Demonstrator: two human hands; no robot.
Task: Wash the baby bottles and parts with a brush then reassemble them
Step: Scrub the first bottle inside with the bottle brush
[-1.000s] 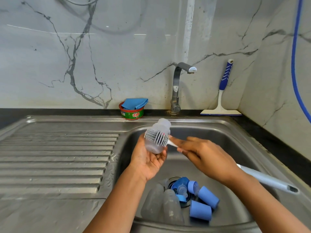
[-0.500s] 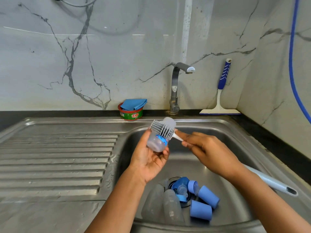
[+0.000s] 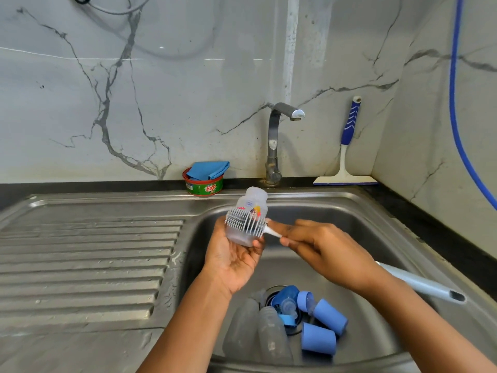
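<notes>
My left hand (image 3: 234, 261) holds a small clear baby bottle (image 3: 251, 204) over the sink basin, base pointing up and away. My right hand (image 3: 325, 251) grips the white handle of a bottle brush (image 3: 246, 223), whose grey bristle head lies across the bottle's side. The handle's far end (image 3: 430, 288) sticks out past my right wrist. On the basin floor near the drain lie two more clear bottles (image 3: 258, 332), blue caps (image 3: 318, 339) and blue collars with teats (image 3: 286, 298).
The steel sink (image 3: 363, 211) has a ribbed drainboard (image 3: 88, 259) on the left. A tap (image 3: 275, 141) stands behind, with a dish soap tub and blue cloth (image 3: 205, 179) beside it. A blue-handled squeegee (image 3: 347, 152) leans at the back right.
The brush head slid along the bottle's side, up and then back down, while the bottle shifted slightly in my left hand. The parts in the basin stayed put.
</notes>
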